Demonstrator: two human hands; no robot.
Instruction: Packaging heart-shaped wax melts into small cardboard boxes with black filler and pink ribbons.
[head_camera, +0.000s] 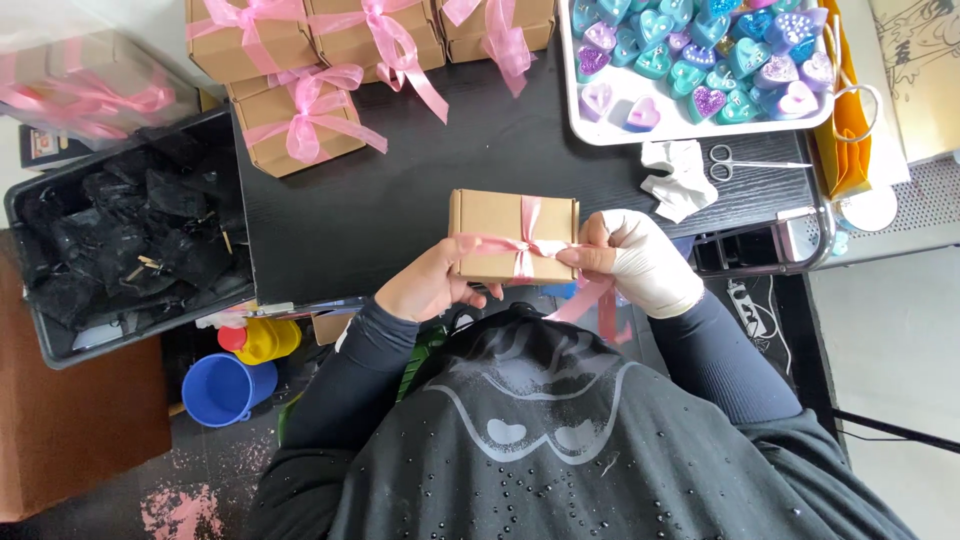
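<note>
A small brown cardboard box (505, 235) sits at the near edge of the black counter (400, 200), crossed by a pink ribbon (525, 245). The left hand (430, 285), bare, grips the box's near left corner and pinches one ribbon end. The right hand (640, 262), in a white glove, pinches the ribbon just right of the crossing, with loose tails hanging below it. Farther back lie finished brown boxes with pink bows (300, 120). To the right, a white tray (600, 125) holds heart-shaped pieces in purple and teal, with small scissors (735, 162) and crumpled white paper (680, 178) near it. Left of the counter stands a dark bin (130, 250) of black shredded filler
</note>
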